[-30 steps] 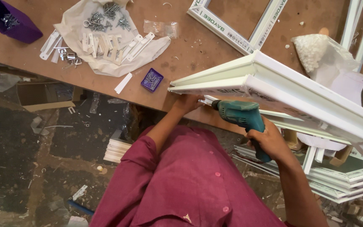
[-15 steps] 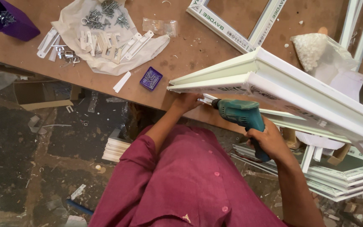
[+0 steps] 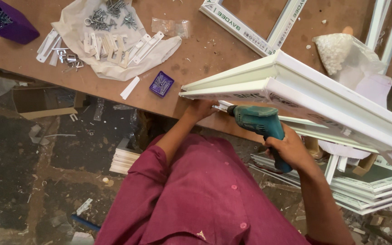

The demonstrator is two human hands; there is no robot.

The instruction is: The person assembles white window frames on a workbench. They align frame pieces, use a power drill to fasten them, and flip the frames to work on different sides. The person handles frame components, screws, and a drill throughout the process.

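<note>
White window-frame section, a long hollow plastic profile, juts out from the right of the frame toward the centre, its near end resting over the table's front edge. The left hand sits under that near end, fingers curled up against its underside, though the profile hides the fingertips. The right hand, right of centre, is wrapped tight around the grip of a teal power drill, whose nose points left at the underside of the profile, just beside the left hand.

The section looks stiff and fairly light for its length, with smooth, likely slippery faces; a long piece would tip easily, so holding it from below close to the worked end seems the steady place.

Further out on the brown table: a small purple tray of screws just left of the profile's end, a cream cloth strewn with screws and white brackets at upper left, and another frame piece at the top. More white frames are stacked at lower right.
</note>
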